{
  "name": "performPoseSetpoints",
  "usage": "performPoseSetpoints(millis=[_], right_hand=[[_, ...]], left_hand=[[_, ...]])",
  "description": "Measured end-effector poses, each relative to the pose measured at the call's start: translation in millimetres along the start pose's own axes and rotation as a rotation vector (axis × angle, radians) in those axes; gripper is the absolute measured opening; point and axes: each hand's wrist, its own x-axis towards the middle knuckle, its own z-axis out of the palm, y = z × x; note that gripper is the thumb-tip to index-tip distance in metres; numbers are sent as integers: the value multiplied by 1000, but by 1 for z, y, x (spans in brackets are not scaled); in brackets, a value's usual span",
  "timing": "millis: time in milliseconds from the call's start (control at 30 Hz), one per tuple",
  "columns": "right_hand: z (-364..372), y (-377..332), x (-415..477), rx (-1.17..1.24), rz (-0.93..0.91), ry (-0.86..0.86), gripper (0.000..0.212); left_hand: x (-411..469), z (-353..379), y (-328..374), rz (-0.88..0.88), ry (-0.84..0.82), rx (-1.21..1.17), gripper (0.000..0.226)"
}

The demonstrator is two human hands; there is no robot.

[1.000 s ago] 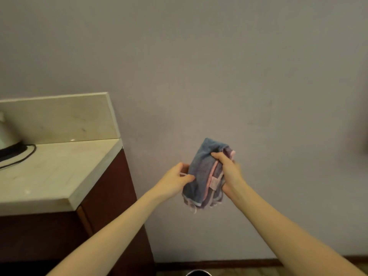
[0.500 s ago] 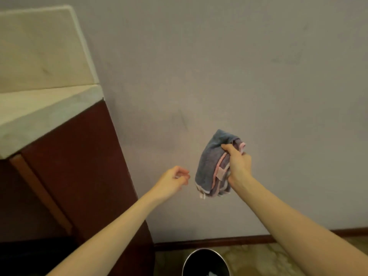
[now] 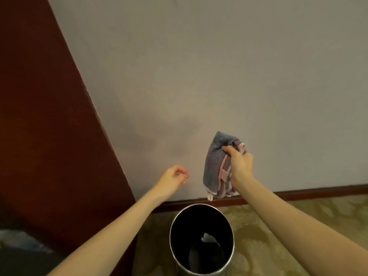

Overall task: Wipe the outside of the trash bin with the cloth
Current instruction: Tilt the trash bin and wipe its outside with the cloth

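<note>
A round metal trash bin [image 3: 230, 226] with a dark inside stands on the floor by the wall, at the bottom middle of the view. A scrap of paper lies in it. My right hand [image 3: 240, 163] grips a folded blue-grey cloth [image 3: 214, 164] with pink edging, held in the air above the bin and slightly right of it. My left hand [image 3: 172, 180] hovers to the left of the cloth with loosely curled fingers and holds nothing. Neither hand touches the bin.
A dark red-brown cabinet side [image 3: 49, 126] fills the left. A plain grey wall [image 3: 219, 66] is ahead, with a dark baseboard [image 3: 308, 191] along its foot. Patterned greenish carpet [image 3: 298, 226] covers the floor around the bin.
The view has tilted down, so the counter top is gone and the whole bin opening shows. My left hand let go of the cloth a second ago and stays apart from it.
</note>
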Motion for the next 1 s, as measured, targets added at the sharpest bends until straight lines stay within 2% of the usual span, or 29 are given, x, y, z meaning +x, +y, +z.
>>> performPoseSetpoints(millis=[267,400,667,833,900,1000], right_hand=[[-53,99,40,-118,-86,67,19],[-81,128,52,-136,-132,93,28],[-136,176,53,-208,-162,203,32],[-161,210,46,-210,-131,221,30],[-170,223,44,-219,-119,213,31],[-183,242,41,-219,-94,220,35]], left_hand=[[25,42,-108,70,-33,123,8],[25,61,-144,84,-54,149,12],[6,108,-183,186,-101,194,18],[-16,132,-201,239,-202,263,20],[-30,141,-205,317,-214,392,21],[-51,159,-210,550,-224,728,31]])
